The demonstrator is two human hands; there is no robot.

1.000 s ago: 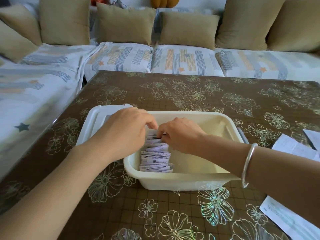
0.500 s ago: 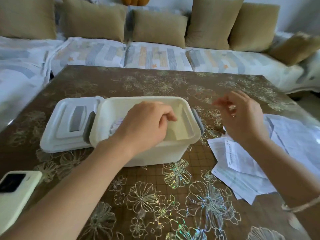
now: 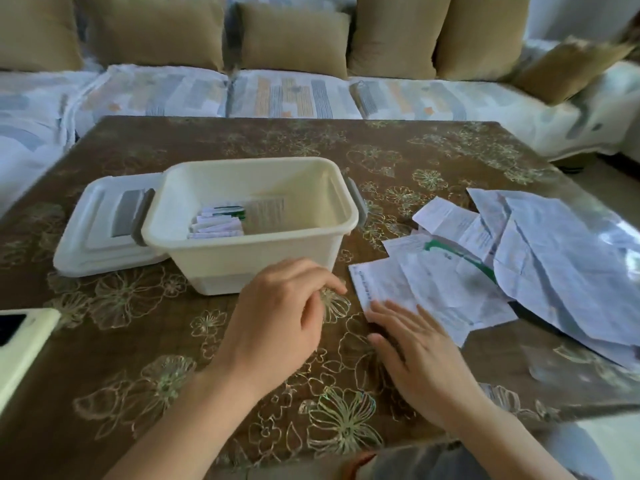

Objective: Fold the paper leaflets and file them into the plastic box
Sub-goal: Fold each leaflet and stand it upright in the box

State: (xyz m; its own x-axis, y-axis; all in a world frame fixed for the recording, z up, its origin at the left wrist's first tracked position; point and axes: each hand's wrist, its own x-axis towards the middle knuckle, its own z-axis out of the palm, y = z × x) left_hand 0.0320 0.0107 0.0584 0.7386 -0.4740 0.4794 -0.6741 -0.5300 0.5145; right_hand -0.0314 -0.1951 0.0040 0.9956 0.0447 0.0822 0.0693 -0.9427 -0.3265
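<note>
A cream plastic box (image 3: 242, 252) stands open on the table, with several folded leaflets (image 3: 216, 225) filed at its left side. Right of it lies a loose pile of unfolded paper leaflets (image 3: 519, 258). My right hand (image 3: 415, 362) lies flat with straight fingers, its fingertips on the near corner of the front leaflet (image 3: 415, 289). My left hand (image 3: 277, 323) hovers just in front of the box with fingers loosely curled, holding nothing.
The box's lid (image 3: 100, 226) lies flat against the box's left side. A pale phone (image 3: 20, 344) sits at the table's left edge. A sofa with tan cushions (image 3: 294, 39) runs behind the brown flowered table (image 3: 138, 358).
Both hands have come out of the box. My left hand moved down in front of it; my right hand swung to the leaflet pile and now rests on the front sheet.
</note>
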